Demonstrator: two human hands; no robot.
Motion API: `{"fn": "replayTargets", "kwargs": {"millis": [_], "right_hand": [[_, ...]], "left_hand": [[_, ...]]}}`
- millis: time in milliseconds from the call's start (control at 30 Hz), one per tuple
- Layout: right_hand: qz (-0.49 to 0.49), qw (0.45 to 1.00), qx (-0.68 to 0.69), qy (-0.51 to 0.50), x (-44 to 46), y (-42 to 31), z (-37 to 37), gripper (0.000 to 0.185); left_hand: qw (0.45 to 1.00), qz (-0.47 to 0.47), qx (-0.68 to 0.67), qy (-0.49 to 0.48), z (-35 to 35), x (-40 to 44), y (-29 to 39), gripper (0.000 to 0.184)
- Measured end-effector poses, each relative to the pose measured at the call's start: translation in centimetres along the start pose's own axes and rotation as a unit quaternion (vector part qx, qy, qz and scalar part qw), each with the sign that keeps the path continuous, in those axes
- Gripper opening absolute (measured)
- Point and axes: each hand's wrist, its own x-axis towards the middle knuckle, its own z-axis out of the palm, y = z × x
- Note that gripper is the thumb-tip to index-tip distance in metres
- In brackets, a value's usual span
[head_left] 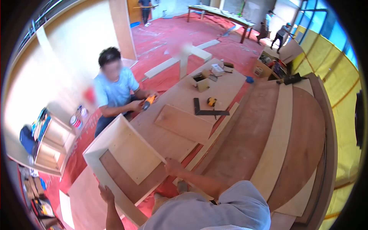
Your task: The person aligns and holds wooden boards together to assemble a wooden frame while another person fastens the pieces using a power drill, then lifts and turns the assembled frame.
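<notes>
A pale, open-sided plywood box (135, 142) stands tilted in front of me at the end of the work table. My left hand (106, 193) is closed on its near left edge, with the fingers partly hidden behind the board. Over on the right, my right hand (173, 167) grips the box's other edge. Across from me a person in a light blue shirt (115, 90) holds an orange power drill (148, 101) beside the box's far corner.
On the table (178, 97) lie a loose plywood panel (184, 122), a black square (199, 109), a yellow tape measure (211, 101) and small open boxes (201, 81). Long curved boards (276, 142) lie at right. Red sheeting (157, 38) covers the floor; other people work far back.
</notes>
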Motion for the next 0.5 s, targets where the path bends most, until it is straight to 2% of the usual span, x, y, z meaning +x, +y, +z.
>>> {"fn": "replayTargets", "kwargs": {"millis": [100,200,300,333,500], "right_hand": [[-0.009,1.0,-0.005,0.009,0.4,1.0,1.5,0.032],[0.004,1.0,-0.014,0.007,0.5,1.0,1.2,0.032],[0.004,1.0,-0.013,-0.006,0.0,0.1,0.2,0.034],[0.005,1.0,-0.013,-0.004,-0.2,-0.2,0.0,0.035],[0.019,1.0,-0.004,-0.02,-0.4,-0.6,-0.2,0.038]], "left_hand": [[0.999,0.005,0.049,0.0,1.6,0.7,-2.0,0.046],[0.998,-0.03,0.027,-0.047,-0.6,0.4,0.4,0.047],[0.998,0.037,0.045,0.02,1.8,1.0,-2.3,0.047],[1.0,0.02,-0.017,-0.003,1.0,0.7,-1.7,0.047],[0.999,-0.008,0.03,-0.042,-1.8,0.0,1.7,0.047]]}}
